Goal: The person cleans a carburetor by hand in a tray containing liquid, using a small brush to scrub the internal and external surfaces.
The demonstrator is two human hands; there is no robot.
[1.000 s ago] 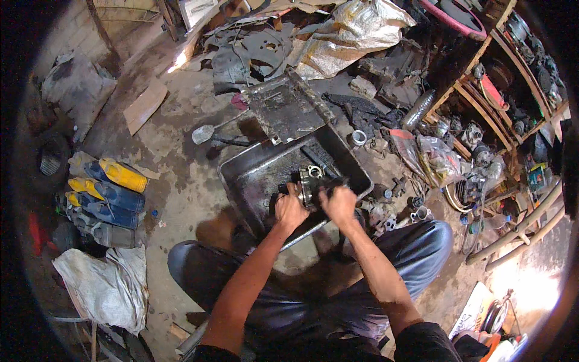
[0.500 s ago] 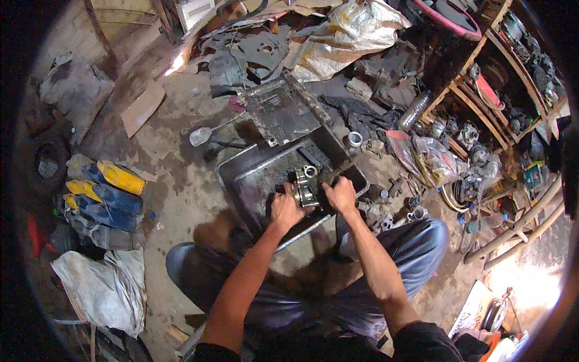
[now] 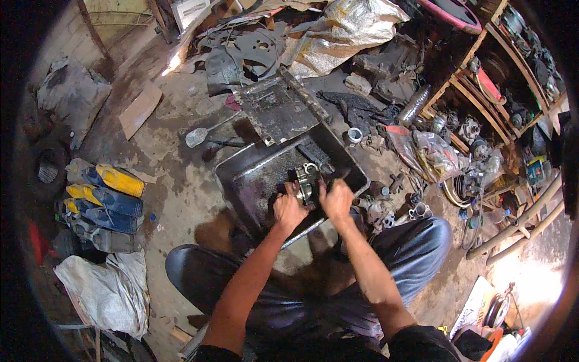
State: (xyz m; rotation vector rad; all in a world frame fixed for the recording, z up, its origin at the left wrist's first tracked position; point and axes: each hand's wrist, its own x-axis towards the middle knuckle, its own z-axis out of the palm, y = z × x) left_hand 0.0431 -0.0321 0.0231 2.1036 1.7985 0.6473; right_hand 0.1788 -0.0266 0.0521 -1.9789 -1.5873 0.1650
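Observation:
Over a black metal tray (image 3: 241,223), my left hand (image 3: 290,210) is closed round a greasy metal engine casting (image 3: 306,184) with a round ring-shaped opening at its far end. My right hand (image 3: 336,198) is closed at the casting's right side, thumb up, on something dark that I cannot make out. Beyond the casting, a dark, oblong, brush-like piece (image 3: 315,155) lies in the tray. A dirty flat metal plate (image 3: 280,114) rests across the tray's far edge.
Left of the tray lies a small scoop-like tool (image 3: 196,137). Blue and yellow boots (image 3: 111,199) stand farther left. A metal cup (image 3: 353,136) and loose metal parts (image 3: 419,211) are at the right, before a cluttered wooden shelf (image 3: 476,96). My bent knees flank the tray's near side.
My right hand has shifted slightly left and inward, bringing the dark thing against the casting. My left hand keeps its hold, and the casting has turned a little.

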